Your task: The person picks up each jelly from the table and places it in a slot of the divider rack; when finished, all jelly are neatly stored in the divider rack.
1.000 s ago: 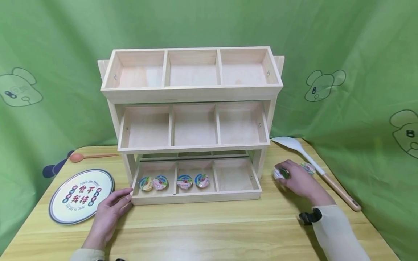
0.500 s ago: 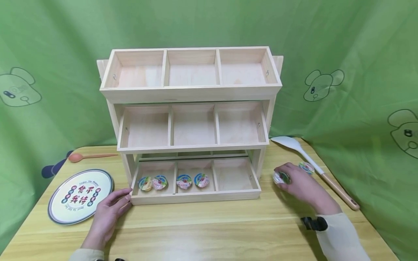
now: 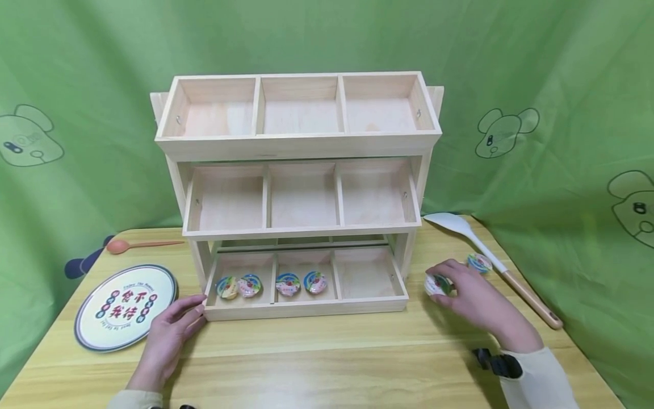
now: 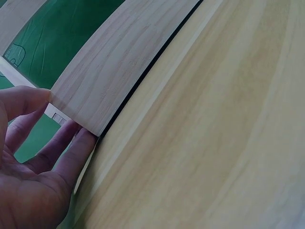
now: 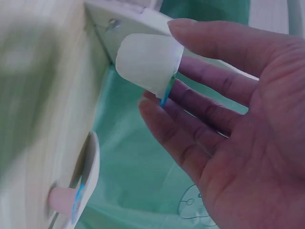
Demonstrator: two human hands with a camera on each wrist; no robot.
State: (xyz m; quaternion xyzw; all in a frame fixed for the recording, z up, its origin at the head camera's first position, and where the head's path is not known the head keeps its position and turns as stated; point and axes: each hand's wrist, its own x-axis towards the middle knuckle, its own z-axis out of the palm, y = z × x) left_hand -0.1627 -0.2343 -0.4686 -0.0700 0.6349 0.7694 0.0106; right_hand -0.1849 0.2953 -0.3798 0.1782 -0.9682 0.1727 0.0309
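Note:
My right hand holds a small jelly cup over the table, to the right of a three-tier wooden rack. In the right wrist view, thumb and fingers pinch the cup near its blue-edged lid, and its pale translucent body lies sideways. My left hand grips the left front corner of the bottom tray, its fingertips at the board's end. Two jelly cups lie in the bottom tray's left compartment and two in the middle one. Another jelly cup stands behind my right hand.
A long white spoon with a wooden handle lies along the table's right side. At the left are a round plate with red and blue lettering and an orange-brown spoon. A green curtain hangs behind and around the table.
The right hand has shifted slightly toward the front with its jelly cup, uncovering more of the cup behind it. The left hand stays at the tray corner.

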